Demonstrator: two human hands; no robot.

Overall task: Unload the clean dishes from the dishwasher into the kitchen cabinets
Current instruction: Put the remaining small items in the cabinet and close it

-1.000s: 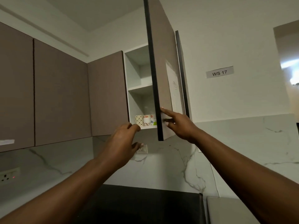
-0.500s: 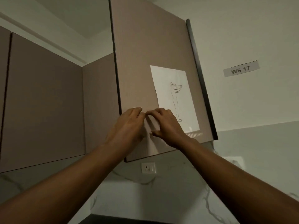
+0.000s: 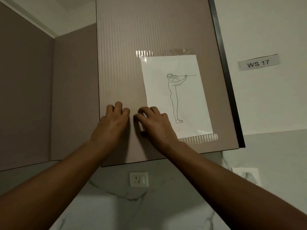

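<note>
A taupe ribbed cabinet door fills the upper middle of the view and stands shut against its cabinet. My left hand and my right hand rest side by side on the door's lower part, fingers bent and touching the surface, holding nothing. A white sheet with a line drawing of a standing figure is taped to the door just right of my right hand. The cabinet's inside and any dishes are hidden. No dishwasher is in view.
More taupe wall cabinets run along the left. A white socket sits on the marble backsplash below the door, another socket at the right. A "WS 17" label hangs on the white wall.
The cabinet door swung from open to shut, hiding the shelves and the patterned cups. Both hands moved from its edge onto its front face.
</note>
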